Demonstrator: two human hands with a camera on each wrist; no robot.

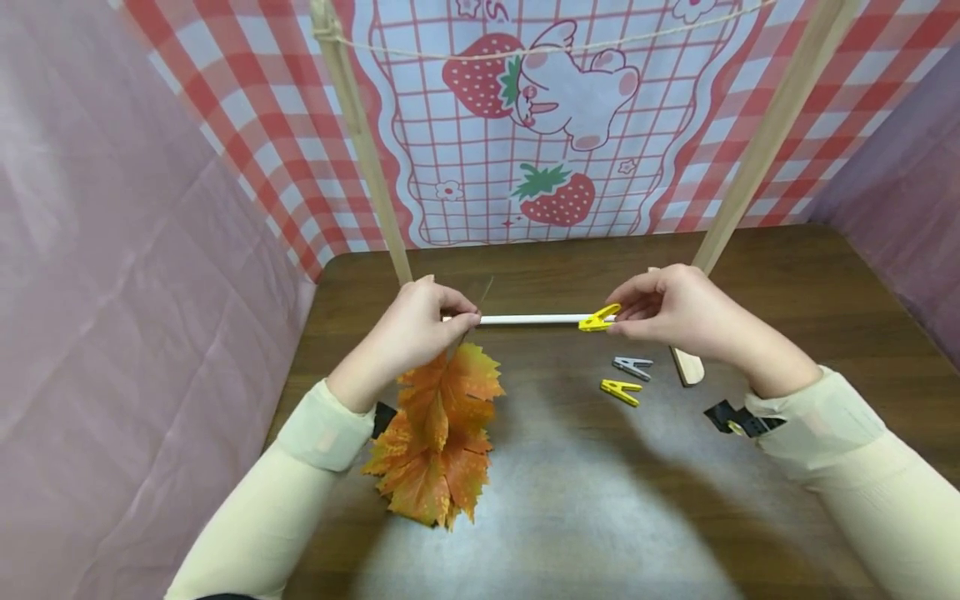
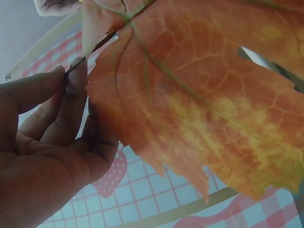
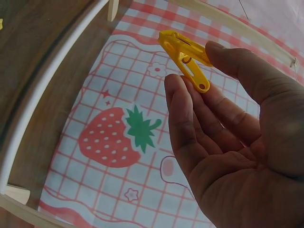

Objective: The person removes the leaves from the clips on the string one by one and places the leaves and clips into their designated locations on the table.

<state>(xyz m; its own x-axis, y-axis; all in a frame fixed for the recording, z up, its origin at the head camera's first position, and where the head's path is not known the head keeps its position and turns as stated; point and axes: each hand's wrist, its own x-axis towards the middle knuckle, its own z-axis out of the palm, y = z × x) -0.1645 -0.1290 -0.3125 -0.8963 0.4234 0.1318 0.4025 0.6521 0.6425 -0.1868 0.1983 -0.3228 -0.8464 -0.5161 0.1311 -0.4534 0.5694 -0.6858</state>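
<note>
- A pink cloth (image 1: 112, 275) walls the left side, and a red-checked strawberry cloth (image 1: 525, 142) hangs at the back.
- A dark wooden table (image 1: 787, 283) carries everything else.
- Two slanted wooden posts (image 1: 360, 142) rise from the table, with a thin string (image 1: 450, 55) sagging between their tops.
- A white rod (image 1: 528, 319) runs level between the two hands, above the table's far half.
- A bunch of orange leaves (image 1: 438, 433) hangs down from the left hand toward the table's near edge; in the left wrist view one leaf fills most of the frame.
- The left hand (image 1: 420, 329) is closed in a pinch, thumb and fingertips (image 2: 71, 88) meeting on the thin leaf stem (image 2: 92, 50) right at the rod's left end.
- The right hand (image 1: 678, 310) pinches a yellow clip (image 1: 598, 320) between thumb and fingers, its other fingers relaxed; the clip sits at the rod's right end, touching or just over it. Whether the clip is squeezed apart, I cannot tell.
- A grey clip (image 1: 632, 367) lies on the table below the right hand.
- A second yellow clip (image 1: 621, 391) lies just beside the grey one, nearer the person.
</note>
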